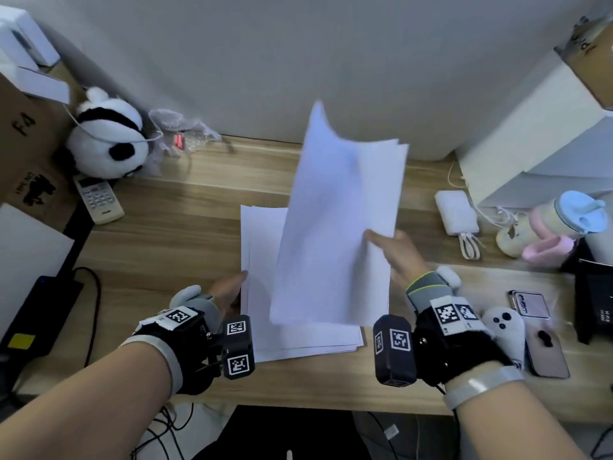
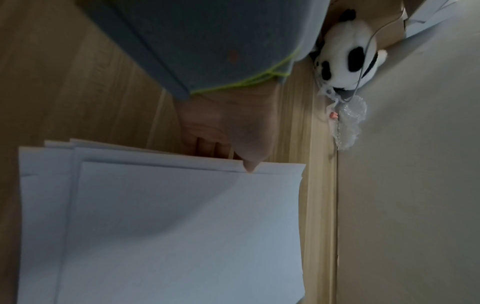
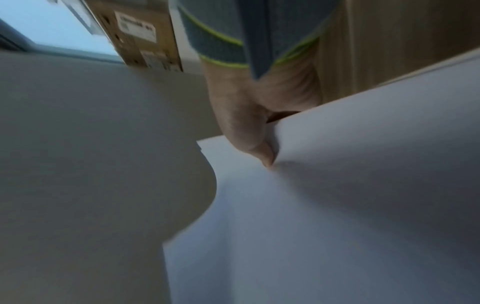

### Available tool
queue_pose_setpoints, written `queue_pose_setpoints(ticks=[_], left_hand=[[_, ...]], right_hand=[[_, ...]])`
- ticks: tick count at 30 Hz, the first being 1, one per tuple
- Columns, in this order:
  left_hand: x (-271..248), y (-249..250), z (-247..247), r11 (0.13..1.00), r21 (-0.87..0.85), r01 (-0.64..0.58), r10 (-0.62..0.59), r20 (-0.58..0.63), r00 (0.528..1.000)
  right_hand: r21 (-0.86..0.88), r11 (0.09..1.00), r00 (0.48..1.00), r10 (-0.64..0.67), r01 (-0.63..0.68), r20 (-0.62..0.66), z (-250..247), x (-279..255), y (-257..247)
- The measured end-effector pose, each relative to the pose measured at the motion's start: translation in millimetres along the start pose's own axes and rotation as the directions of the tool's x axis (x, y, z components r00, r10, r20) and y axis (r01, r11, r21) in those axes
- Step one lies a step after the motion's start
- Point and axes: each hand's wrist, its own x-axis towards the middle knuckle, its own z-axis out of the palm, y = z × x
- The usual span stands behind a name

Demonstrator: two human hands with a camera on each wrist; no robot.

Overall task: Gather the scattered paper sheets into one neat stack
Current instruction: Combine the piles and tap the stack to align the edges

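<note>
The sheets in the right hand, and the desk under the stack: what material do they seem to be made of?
Sheets: thin plain white paper, matte; they bend and curl where the right hand pinches them.
Desk: wood-look planks with printed-looking grain and a smooth, low-sheen finish; probably laminate, though solid wood cannot be excluded.

Bare bench (image 1: 185, 247) left of the papers (image 1: 262, 293); right side crowded by power bank (image 1: 457, 212), cup (image 1: 550, 224), phones (image 1: 547, 353).
</note>
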Motion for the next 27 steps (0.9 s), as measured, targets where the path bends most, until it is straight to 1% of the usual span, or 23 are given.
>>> queue_pose_setpoints(ticks=[3,6,9,11,13,14,16,18,20,21,24,27], left_hand=[[-8.9,1.9,-3.9,0.995,-0.095,0.009,-0.007,0.016,1.000],[-12.6,2.2,-2.1,0.995,-0.098,0.013,-0.009,0.044,0.999],[-17.3,3.8,-1.7,0.996,-0.086,0.028,-0.024,0.047,0.999],[-16.9,3.6,-2.2,0.997,-0.074,0.025,-0.021,0.044,0.999],[-16.4,4.1,-2.8,0.998,-0.060,0.032,-0.029,0.060,0.998],[-14.0,3.6,-3.3,0.998,-0.050,0.037,-0.033,0.070,0.997],[-11.6,5.1,-3.9,0.999,-0.038,0.032,-0.029,0.092,0.995],[1.4,2.7,-4.7,1.000,-0.022,0.011,-0.009,0.093,0.996],[16.7,-1.8,-1.4,0.999,-0.020,-0.026,0.028,0.092,0.995],[20.0,-2.1,3.0,0.999,0.011,-0.033,0.032,0.078,0.996],[0.8,1.7,16.2,0.987,0.154,-0.043,0.037,0.037,0.999],[-4.2,0.6,23.7,0.982,0.186,-0.041,0.038,0.025,0.999]], right_hand=[[-0.168,0.984,0.997,0.064,-0.056,0.045,18.3,7.7,30.0],[-0.236,0.969,0.996,0.082,-0.074,0.022,32.9,15.8,53.0],[-0.301,0.950,0.997,0.068,-0.078,-0.043,41.0,23.2,69.3],[-0.393,0.916,0.991,0.029,-0.079,-0.131,41.4,26.5,76.4],[-0.441,0.892,0.977,0.008,-0.103,-0.212,38.2,26.3,79.5],[-0.442,0.889,0.973,0.019,-0.123,-0.231,36.5,25.8,80.9],[-0.407,0.898,0.972,0.081,-0.166,-0.220,34.4,24.4,83.4],[-0.388,0.899,0.976,0.150,-0.202,-0.160,35.1,21.5,87.2],[-0.387,0.896,0.976,0.191,-0.219,-0.109,36.9,20.4,91.8],[-0.387,0.894,0.974,0.203,-0.225,-0.097,36.5,21.7,94.9],[-0.370,0.894,0.967,0.248,-0.253,-0.061,35.0,21.5,100.4],[-0.287,0.903,0.946,0.321,-0.319,-0.040,33.3,19.1,103.4]])
